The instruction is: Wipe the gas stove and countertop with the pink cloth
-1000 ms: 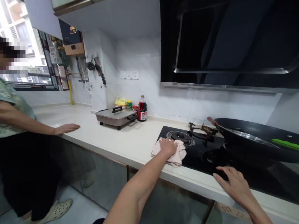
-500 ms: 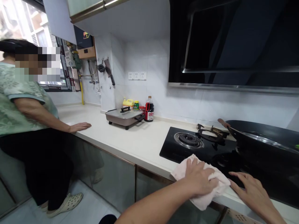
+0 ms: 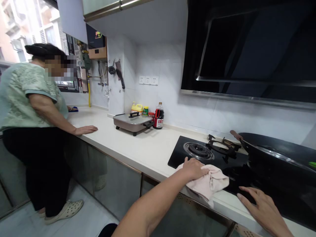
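My left hand [image 3: 194, 168] presses a pale pink cloth [image 3: 209, 184] onto the front left edge of the black glass gas stove [image 3: 176, 156], its fingers bent over the fabric. Part of the cloth hangs over the counter's front edge. To the right, my right hand [image 3: 263, 205] rests at the stove's front edge with thumb and fingers apart, holding nothing. Beyond the cloth is the left burner [image 3: 198, 150]. A pot support [image 3: 222, 147] sits loose behind it, and a large black wok [image 3: 278, 151] stands on the right side.
At the left a person [image 3: 37, 98] stands with one hand [image 3: 86, 130] on the white counter [image 3: 130, 144]. An electric pan [image 3: 133, 122] with a lid and a dark sauce bottle [image 3: 159, 116] stand by the wall. A black range hood [image 3: 247, 49] overhangs the stove.
My left hand has slid the cloth leftward along the stove's front edge. My right hand stays near the edge. The view has shifted slightly, showing more of the other person.
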